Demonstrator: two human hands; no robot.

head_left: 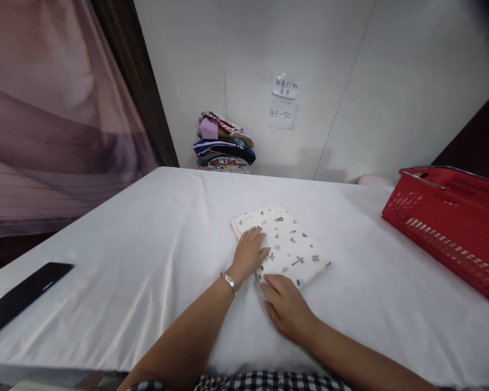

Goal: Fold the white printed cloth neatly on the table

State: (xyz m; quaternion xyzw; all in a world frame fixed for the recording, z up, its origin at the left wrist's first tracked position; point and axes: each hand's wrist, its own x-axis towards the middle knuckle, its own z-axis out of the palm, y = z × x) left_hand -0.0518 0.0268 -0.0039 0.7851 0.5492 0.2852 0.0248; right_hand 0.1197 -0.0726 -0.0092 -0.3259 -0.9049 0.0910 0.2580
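Checked fabric sat closest, at the table edge. Right hand lay flat, fingers released, at the near corner of the folded patterned cloth mid-table. Left hand pressed open-palmed on it. Red basket waited right, clothes stack against the wall.

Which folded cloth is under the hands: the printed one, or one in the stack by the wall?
The printed folded cloth mid-table; left hand and right hand rest on it. The stack lies untouched.

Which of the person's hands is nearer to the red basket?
Right. The right hand lies at the folded cloth's near edge, on the side toward the red basket; the left hand rests on the cloth, farther away.
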